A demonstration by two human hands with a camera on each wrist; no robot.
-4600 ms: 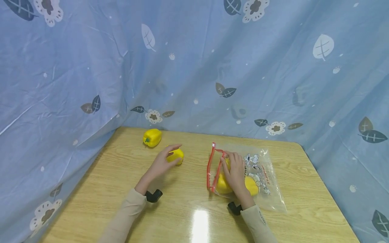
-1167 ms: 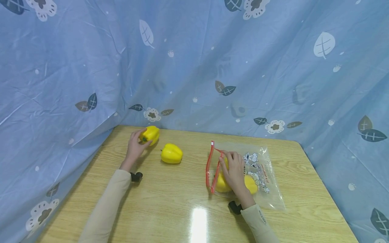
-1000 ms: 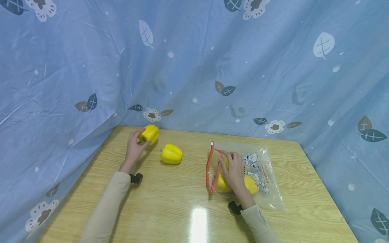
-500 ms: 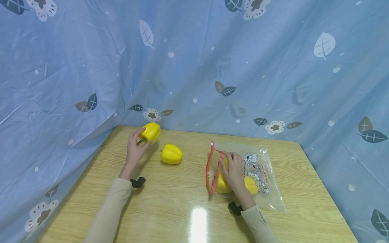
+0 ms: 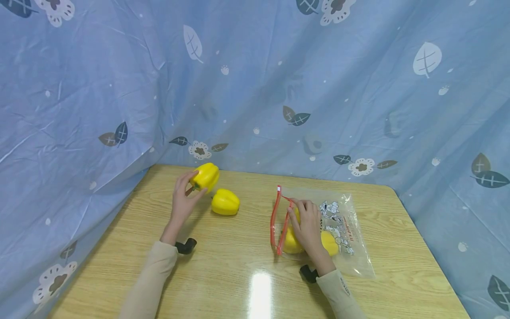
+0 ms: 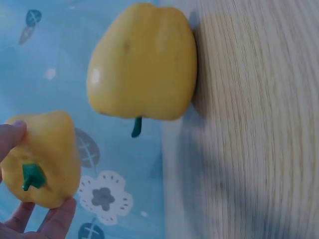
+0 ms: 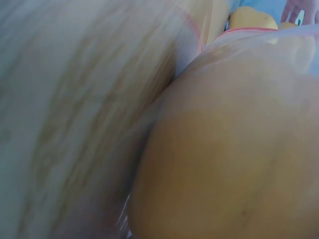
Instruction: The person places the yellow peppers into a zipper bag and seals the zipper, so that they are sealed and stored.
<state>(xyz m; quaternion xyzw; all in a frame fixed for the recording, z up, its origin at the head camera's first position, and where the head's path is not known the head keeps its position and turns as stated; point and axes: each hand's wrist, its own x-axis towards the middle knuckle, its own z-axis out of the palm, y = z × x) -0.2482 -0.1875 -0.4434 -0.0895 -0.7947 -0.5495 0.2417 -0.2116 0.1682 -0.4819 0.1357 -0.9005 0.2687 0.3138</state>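
In the head view my left hand [image 5: 183, 201] holds a yellow bell pepper [image 5: 208, 176] between thumb and fingers, lifted off the table with its green stem toward the palm. Just right of it, a second yellow bell pepper [image 5: 225, 202] lies on its side; this pepper [image 6: 144, 64] looms large in the left wrist view. My right hand [image 5: 308, 228] grips the clear zip bag [image 5: 358, 252] near its red-edged mouth, which gapes to the left. Yellow peppers [image 5: 329, 244] lie inside, partly hidden under that hand. A pepper under plastic [image 7: 229, 159] fills much of the right wrist view.
The wooden table [image 5: 235, 266] carries everything, with a bright reflection near its front. A blue patterned curtain [image 5: 247, 88] hangs along the back and both sides, close to the table's far edge.
My left hand has left the nearer pepper, taken hold of the far-left one, raised it and now carries it rightward. My right hand stays on the bag.
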